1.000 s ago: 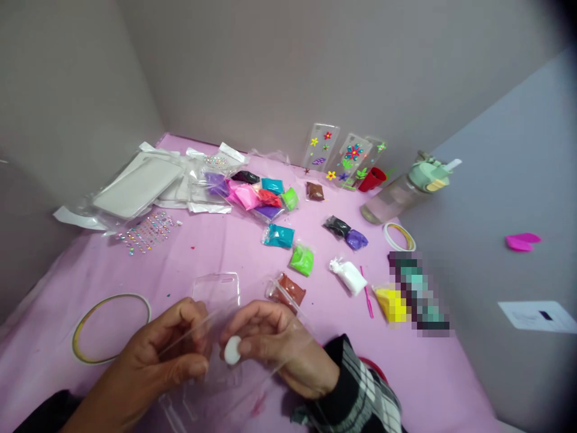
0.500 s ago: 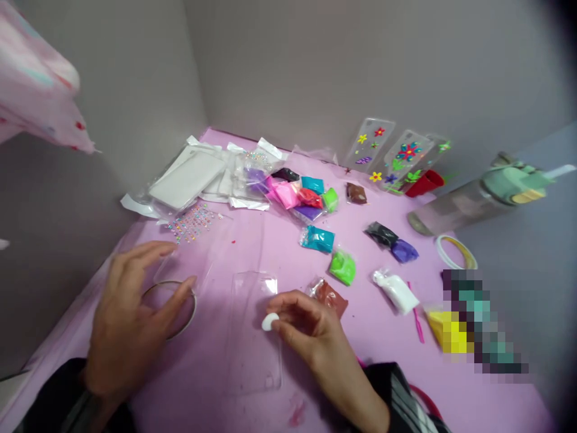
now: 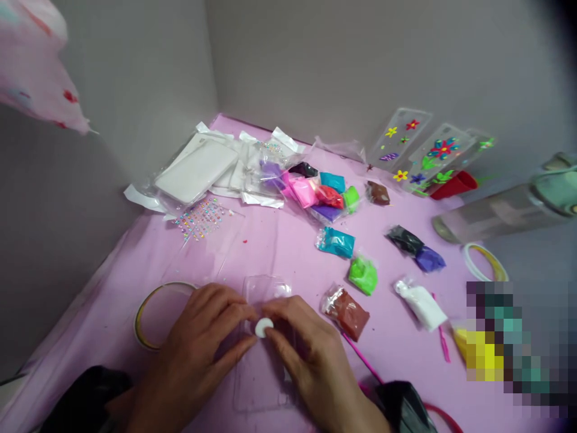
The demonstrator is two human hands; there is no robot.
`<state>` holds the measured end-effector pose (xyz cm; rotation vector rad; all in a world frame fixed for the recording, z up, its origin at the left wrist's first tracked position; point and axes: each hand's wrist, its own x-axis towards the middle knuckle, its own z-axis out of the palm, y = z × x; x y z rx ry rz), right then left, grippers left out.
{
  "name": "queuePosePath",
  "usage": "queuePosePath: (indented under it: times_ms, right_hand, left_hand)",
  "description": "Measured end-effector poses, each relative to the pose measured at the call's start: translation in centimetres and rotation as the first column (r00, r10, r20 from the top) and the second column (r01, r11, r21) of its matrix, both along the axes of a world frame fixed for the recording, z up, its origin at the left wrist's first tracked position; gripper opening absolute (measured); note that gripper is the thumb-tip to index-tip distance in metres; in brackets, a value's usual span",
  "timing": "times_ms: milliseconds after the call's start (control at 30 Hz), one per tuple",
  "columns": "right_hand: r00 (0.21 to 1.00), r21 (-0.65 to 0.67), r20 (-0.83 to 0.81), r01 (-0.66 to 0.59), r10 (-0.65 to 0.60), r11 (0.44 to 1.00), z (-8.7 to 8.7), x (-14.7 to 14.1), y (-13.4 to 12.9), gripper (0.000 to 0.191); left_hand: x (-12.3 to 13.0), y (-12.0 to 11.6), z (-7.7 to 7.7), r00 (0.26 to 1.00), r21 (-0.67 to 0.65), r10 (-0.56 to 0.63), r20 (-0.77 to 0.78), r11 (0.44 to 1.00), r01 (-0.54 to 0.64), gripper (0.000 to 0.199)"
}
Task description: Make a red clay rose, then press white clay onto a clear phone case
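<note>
A small flat white clay disc (image 3: 264, 328) is pinched between the thumb and forefinger of my right hand (image 3: 311, 349). From the other side, my left hand (image 3: 198, 340) brings its thumb and forefinger to the disc's left edge, closed lightly on it. Both hands are above a clear phone case (image 3: 256, 385), which lies flat on the table and is partly hidden by them. A roll of tape (image 3: 140, 328) rests beside my left hand. Just right of my right hand lies a packet of brown clay (image 3: 349, 313).
Teal (image 3: 337, 242), green (image 3: 363, 275) and white (image 3: 421, 305) clay packets lie to the right. Packaged white phone cases (image 3: 196, 171) and gem stickers (image 3: 201, 219) sit at back left. Decorated cases (image 3: 444, 153) lean on the wall near a bottle (image 3: 491, 210). Pink fabric (image 3: 36, 72) hangs upper left.
My left hand has moved right from over the tape roll to the white clay disc. My right hand still holds the disc. The view has shifted slightly.
</note>
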<state>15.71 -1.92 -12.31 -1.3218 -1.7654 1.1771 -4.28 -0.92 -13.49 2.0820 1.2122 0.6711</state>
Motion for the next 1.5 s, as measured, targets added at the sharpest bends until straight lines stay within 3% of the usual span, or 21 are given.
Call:
queuePosePath:
  times_ms: [200,633,867,1267,1500]
  right_hand:
    - [0.998,0.095,0.055,-0.014,0.009,0.995,-0.5,0.1,0.0,0.027]
    - [0.998,0.169,0.056,0.008,-0.018,0.986,-0.4,0.4,-0.1,0.029]
    - [0.988,0.224,0.117,0.074,-0.102,0.972,-0.7,0.8,0.0,0.024]
    - [0.996,0.181,0.083,-0.037,0.022,0.983,-1.0,0.4,-0.2,0.031]
    - [0.985,0.28,0.174,-0.057,0.008,0.958,-1.4,0.3,-0.3,0.034]
  left_hand:
    - [0.4,-0.2,-0.5,1.0,0.046,-0.03,0.0,0.999,0.03,0.011]
    - [0.5,-0.4,-0.8,0.999,0.037,-0.026,-0.034,0.999,0.027,0.019]
    - [0.6,-0.4,-0.9,0.999,0.037,-0.011,-0.049,0.999,0.012,0.015]
    - [0.7,-1.0,-1.2,0.999,0.05,-0.009,-0.05,0.999,0.012,0.018]
    - [0.8,-0.7,-1.3,0.998,0.081,-0.016,-0.069,0.996,0.022,0.014]
